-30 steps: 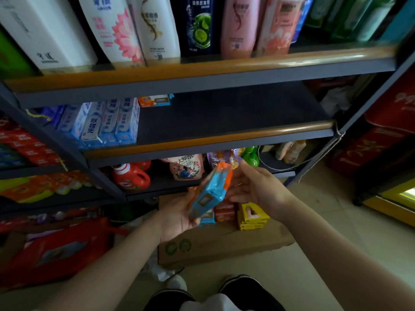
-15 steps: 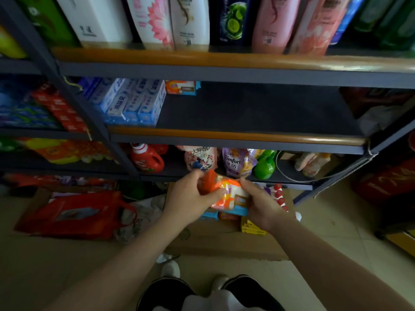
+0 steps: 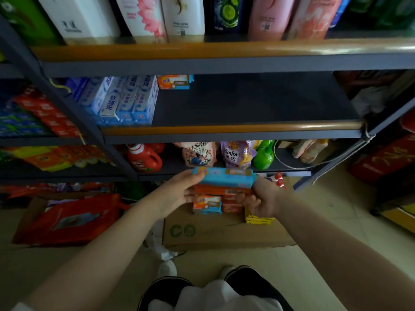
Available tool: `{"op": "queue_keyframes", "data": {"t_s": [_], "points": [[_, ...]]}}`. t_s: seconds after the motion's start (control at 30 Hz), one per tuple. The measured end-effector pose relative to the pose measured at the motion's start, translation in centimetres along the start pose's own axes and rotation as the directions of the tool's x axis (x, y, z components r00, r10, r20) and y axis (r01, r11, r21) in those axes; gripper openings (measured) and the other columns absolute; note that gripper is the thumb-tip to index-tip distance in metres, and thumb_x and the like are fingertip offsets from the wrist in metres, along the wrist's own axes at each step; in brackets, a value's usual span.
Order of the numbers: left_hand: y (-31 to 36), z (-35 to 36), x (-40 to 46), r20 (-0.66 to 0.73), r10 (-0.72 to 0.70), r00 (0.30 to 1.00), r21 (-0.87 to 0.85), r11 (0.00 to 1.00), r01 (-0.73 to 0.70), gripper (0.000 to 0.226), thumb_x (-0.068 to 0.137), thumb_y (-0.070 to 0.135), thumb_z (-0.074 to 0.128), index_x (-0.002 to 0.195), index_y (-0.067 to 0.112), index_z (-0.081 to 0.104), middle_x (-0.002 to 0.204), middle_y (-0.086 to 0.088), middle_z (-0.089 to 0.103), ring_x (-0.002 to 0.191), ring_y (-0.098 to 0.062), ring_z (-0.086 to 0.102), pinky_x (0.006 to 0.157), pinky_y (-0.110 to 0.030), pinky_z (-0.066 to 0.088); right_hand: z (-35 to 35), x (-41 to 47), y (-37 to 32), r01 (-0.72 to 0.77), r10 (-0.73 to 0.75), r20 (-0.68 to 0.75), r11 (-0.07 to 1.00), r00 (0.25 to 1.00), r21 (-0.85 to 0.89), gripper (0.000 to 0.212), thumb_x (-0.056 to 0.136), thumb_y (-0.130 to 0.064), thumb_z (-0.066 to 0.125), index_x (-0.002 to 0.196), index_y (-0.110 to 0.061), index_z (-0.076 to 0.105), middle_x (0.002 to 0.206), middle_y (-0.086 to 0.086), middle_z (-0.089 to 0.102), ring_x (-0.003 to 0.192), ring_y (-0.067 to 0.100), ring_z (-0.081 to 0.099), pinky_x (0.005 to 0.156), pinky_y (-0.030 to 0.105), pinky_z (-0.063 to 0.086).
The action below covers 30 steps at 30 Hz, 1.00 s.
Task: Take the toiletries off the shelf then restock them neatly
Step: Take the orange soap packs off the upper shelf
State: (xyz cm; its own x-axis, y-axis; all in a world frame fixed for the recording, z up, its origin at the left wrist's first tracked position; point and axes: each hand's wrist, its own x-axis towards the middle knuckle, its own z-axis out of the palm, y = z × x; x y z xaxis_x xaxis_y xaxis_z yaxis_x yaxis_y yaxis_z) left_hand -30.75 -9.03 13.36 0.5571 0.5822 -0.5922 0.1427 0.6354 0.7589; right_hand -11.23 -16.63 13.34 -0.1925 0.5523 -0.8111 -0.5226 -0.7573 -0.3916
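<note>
Both hands hold a blue-and-orange soap pack [image 3: 223, 179] level, below the middle shelf. My left hand [image 3: 179, 194] grips its left end and my right hand [image 3: 261, 198] grips its right end. Beneath it, more orange and blue soap packs [image 3: 207, 204] and yellow packs [image 3: 258, 219] are stacked on a cardboard box [image 3: 222, 234] on the floor. On the middle shelf [image 3: 247, 102], blue toothpaste boxes [image 3: 125, 99] stand at the left and one orange soap pack [image 3: 174, 81] lies at the back.
Shampoo bottles [image 3: 182, 16] line the top shelf. The bottom shelf carries a red detergent jug [image 3: 143, 158], refill pouches [image 3: 238, 154] and a green bottle [image 3: 263, 156]. A red bag [image 3: 67, 221] lies on the floor at left. Red cartons [image 3: 386, 158] stand at right.
The soap pack has turned from tilted upright to lying level between both hands. The view shifted so the shelves sit further right in the frame.
</note>
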Motion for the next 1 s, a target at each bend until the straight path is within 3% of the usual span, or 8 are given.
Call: {"op": "queue_keyframes", "data": {"t_s": [0.1, 0.23, 0.37, 0.47, 0.63, 0.7, 0.77, 1.0], "points": [[0.2, -1.4, 0.4, 0.019, -0.142, 0.99, 0.053, 0.989, 0.141, 0.036, 0.082, 0.05, 0.05, 0.101, 0.021, 0.06, 0.077, -0.003, 0.07, 0.069, -0.017, 0.063, 0.065, -0.027, 0.044, 0.9, 1.3, -0.4, 0.002, -0.002, 0.001, 0.989, 1.0, -0.145, 0.06, 0.096, -0.054, 0.023, 0.08, -0.009, 0.06, 0.046, 0.001, 0.045, 0.028, 0.005, 0.03, 0.026, 0.011, 0.021], [-0.7, -3.7, 1.1, 0.086, -0.374, 0.923, -0.075, 0.922, 0.38, 0.05, 0.087, 0.055, 0.041, 0.098, 0.012, 0.064, 0.084, -0.016, 0.068, 0.077, -0.025, 0.062, 0.069, -0.032, 0.042, 1.6, 3.3, -0.8, 0.033, -0.123, -0.176, 0.896, 0.977, -0.443, 0.077, 0.09, -0.068, 0.02, 0.084, -0.004, 0.063, 0.06, 0.01, 0.064, 0.043, 0.017, 0.055, 0.037, 0.017, 0.037], [-3.0, -4.9, 2.9, -0.057, -0.324, 0.944, -0.057, 0.945, 0.321, 0.031, 0.088, 0.039, 0.05, 0.102, 0.013, 0.06, 0.086, -0.012, 0.065, 0.079, -0.023, 0.059, 0.068, -0.03, 0.042, 1.5, 5.0, -0.3, 0.144, -0.235, -0.164, 0.888, 0.958, -0.436, 0.055, 0.084, -0.065, 0.038, 0.098, -0.017, 0.06, 0.096, 0.01, 0.07, 0.085, 0.023, 0.067, 0.073, 0.034, 0.054], [-5.0, -6.0, 5.4, -0.141, -0.182, 0.973, -0.023, 0.983, 0.18, 0.013, 0.083, 0.02, 0.062, 0.096, 0.017, 0.06, 0.093, -0.005, 0.063, 0.082, -0.016, 0.057, 0.069, -0.026, 0.043, 0.6, 7.2, 0.8, 0.2, -0.247, -0.036, 0.852, 0.968, -0.485, 0.035, 0.079, -0.048, 0.055, 0.104, -0.024, 0.058, 0.103, 0.002, 0.064, 0.089, 0.013, 0.063, 0.077, 0.029, 0.052], [-7.3, -8.8, 8.8, 0.075, 0.021, 0.997, 0.403, 0.914, -0.049, 0.036, 0.077, 0.012, 0.073, 0.105, 0.029, 0.057, 0.108, 0.008, 0.059, 0.092, 0.0, 0.061, 0.075, -0.014, 0.048, -2.0, 13.9, 2.2, 0.251, -0.314, 0.113, 0.44, 0.942, -0.862, 0.049, 0.081, -0.023, 0.071, 0.123, -0.018, 0.047, 0.119, -0.003, 0.051, 0.109, 0.011, 0.048, 0.094, 0.023, 0.042], [-8.0, -10.3, 10.7, 0.19, 0.121, 0.974, 0.791, 0.568, -0.225, 0.049, 0.08, 0.021, 0.071, 0.122, 0.031, 0.048, 0.128, 0.01, 0.043, 0.113, -0.001, 0.048, 0.09, -0.015, 0.04, -2.8, 17.1, 2.5, 0.205, -0.3, 0.163, 0.116, 0.94, -0.972, 0.073, 0.076, -0.031, 0.074, 0.137, -0.021, 0.035, 0.125, -0.007, 0.041, 0.117, 0.011, 0.042, 0.099, 0.022, 0.037], [-8.6, -11.3, 12.4, 0.23, 0.2, 0.952, 0.916, 0.285, -0.281, 0.058, 0.086, 0.028, 0.063, 0.137, 0.028, 0.036, 0.143, 0.007, 0.023, 0.129, -0.01, 0.032, 0.101, -0.024, 0.032, -3.6, 20.5, 3.2, 0.049, -0.368, 0.111, -0.173, 0.923, -0.984, 0.08, 0.072, -0.04, 0.074, 0.138, -0.021, 0.032, 0.13, 0.001, 0.038, 0.119, 0.022, 0.043, 0.1, 0.034, 0.04], [-7.8, -14.8, 15.5, 0.104, 0.516, 0.85, 0.933, 0.245, -0.263, 0.03, 0.09, 0.019, 0.057, 0.119, 0.016, 0.056, 0.147, 0.004, 0.022, 0.13, -0.002, 0.024, 0.095, -0.026, 0.042, -6.8, 28.6, 7.5, -0.182, -0.592, 0.021, -0.282, 0.806, -0.942, 0.074, 0.074, -0.034, 0.069, 0.136, -0.014, 0.035, 0.132, 0.008, 0.04, 0.123, 0.028, 0.04, 0.105, 0.039, 0.034]]}}
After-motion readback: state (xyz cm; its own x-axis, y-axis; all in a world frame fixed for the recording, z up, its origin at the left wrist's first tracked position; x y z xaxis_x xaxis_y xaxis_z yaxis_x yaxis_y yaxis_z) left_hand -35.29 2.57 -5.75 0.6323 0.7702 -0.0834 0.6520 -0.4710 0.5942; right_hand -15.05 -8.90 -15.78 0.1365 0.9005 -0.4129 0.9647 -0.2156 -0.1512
